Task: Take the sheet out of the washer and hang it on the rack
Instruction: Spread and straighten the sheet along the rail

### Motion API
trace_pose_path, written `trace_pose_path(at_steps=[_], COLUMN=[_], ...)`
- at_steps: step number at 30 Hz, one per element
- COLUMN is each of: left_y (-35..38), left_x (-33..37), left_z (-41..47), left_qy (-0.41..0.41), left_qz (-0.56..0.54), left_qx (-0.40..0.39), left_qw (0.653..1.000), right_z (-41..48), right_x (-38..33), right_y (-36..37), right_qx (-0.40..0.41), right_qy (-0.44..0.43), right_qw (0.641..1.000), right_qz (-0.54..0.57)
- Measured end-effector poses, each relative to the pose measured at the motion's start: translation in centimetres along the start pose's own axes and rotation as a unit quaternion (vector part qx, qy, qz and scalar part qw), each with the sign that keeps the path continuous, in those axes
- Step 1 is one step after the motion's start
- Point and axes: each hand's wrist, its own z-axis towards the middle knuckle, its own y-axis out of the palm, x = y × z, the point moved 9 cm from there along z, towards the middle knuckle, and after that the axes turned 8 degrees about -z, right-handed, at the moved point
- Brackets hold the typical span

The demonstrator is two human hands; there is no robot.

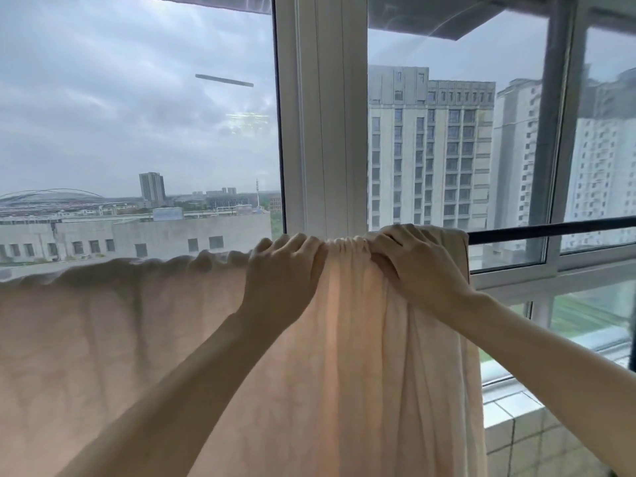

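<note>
Window-side rack bar (pixel 550 231), sheet (pixel 344 356) draped, both hands gripping.

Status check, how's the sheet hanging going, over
Left hand and right hand both gripping bunched sheet on top of the rack bar. Sheet draped over, gathered between hands. Bar bare to the right, nothing blocking.

Both arms reach up and forward, bare to the elbow. Left hand (pixel 284 266) curls knuckles-up, fingers hooked over the top, clenched. Right hand (pixel 411 259) sits just beside it, palm down, fingers bent and gripping, wrist angled inward.
</note>
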Motion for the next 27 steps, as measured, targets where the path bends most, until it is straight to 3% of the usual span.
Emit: trace_pose_path(at_steps=[6,15,21,27], left_y=[-0.2,-0.2,-0.7,-2.0], left_x=[-1.0,-1.9,-2.2,-3.4], left_z=[-0.2,0.2,0.5,0.5], left_qy=[-0.027,-0.158,-0.239,-0.275], left_qz=[0.037,-0.006,0.011,0.0], left_qx=[0.02,0.029,0.032,0.078], left_qw=[0.999,0.987,0.971,0.958], right_z=[0.6,0.3,-0.6,-0.8], right_x=[0.0,1.3,1.8,5.4], right_y=[0.3,0.1,0.1,0.2], right_qx=[0.045,0.086,0.088,0.06], right_qy=[-0.029,-0.087,-0.127,-0.102], right_qw=[0.998,0.992,0.987,0.992], right_qz=[-0.014,-0.016,-0.047,-0.049])
